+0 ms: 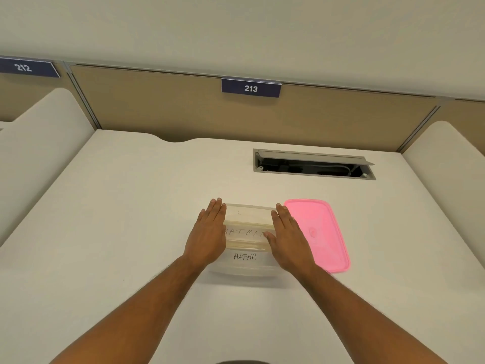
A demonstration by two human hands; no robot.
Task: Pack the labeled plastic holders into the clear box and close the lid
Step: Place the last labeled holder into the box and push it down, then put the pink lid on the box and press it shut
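The holder marked BATMAN (248, 231) sits in the middle of the desk (118, 219), and it seems to rest partly in or on the clear piece marked ALPHA (245, 264), which lies nearer to the person. Whether ALPHA is the box or another holder, I cannot tell for sure.

The left hand (208, 233) lies flat against the left side of BATMAN, with straight fingers close together. The right hand (287, 239) does the same on the right side. Neither hand curls around it; the holder is only squeezed between two flat palms.

This is the main risk, in my opinion. The plastic looks smooth and light, so if the palms press unevenly, the holder can slip or tilt and catch on the rim below instead of going in. Too much pressure may bend the thin walls.

The pink lid (321, 233) lies flat on the desk just beside the right hand, and the wrist partly covers its near corner. A careless move of this arm could push it away. Farther back, an open cable hatch (313, 165) sits well apart from everything.
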